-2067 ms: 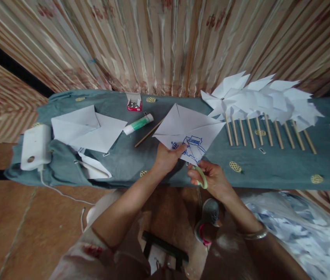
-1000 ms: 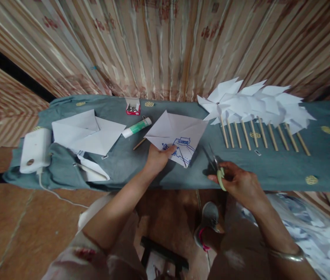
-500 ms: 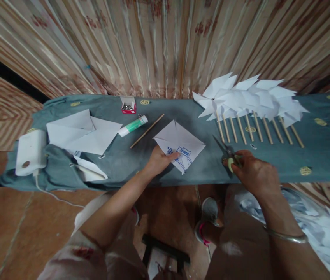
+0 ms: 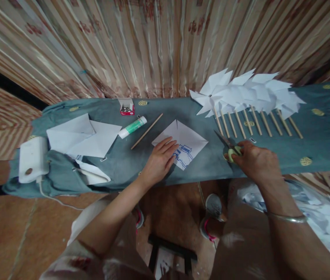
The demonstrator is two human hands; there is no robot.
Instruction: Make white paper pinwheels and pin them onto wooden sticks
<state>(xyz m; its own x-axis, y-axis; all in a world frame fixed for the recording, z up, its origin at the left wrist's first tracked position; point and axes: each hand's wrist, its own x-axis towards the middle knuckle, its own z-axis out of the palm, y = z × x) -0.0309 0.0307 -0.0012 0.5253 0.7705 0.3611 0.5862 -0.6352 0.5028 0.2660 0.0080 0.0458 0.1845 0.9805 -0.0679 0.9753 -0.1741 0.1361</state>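
Observation:
A square white paper (image 4: 192, 136) with a blue printed drawing lies corner-up on the cloth, with slits running in from its corners. My left hand (image 4: 161, 157) rests flat on the paper's left part, fingers stretched out, covering some of the drawing. To the right, my right hand (image 4: 254, 159) grips the scissors (image 4: 231, 149) by their light green handles. Their blades point up and left, low over the cloth or on it. A thin wooden stick (image 4: 146, 131) and a green-and-white glue stick (image 4: 132, 127) lie left of the paper.
Several paper pinwheels (image 4: 246, 93) on sticks lie overlapped at the back right. A small red box of metal pins (image 4: 127, 107), folded white sheets (image 4: 83, 136) and a white corded device (image 4: 33, 159) are on the left. Behind the green cloth (image 4: 272, 155) hangs a curtain (image 4: 165, 50).
My left hand has let go of the paper's lower left edge and now lies flat on top. The paper is down on the cloth. The scissors remain in my right hand, slightly shifted.

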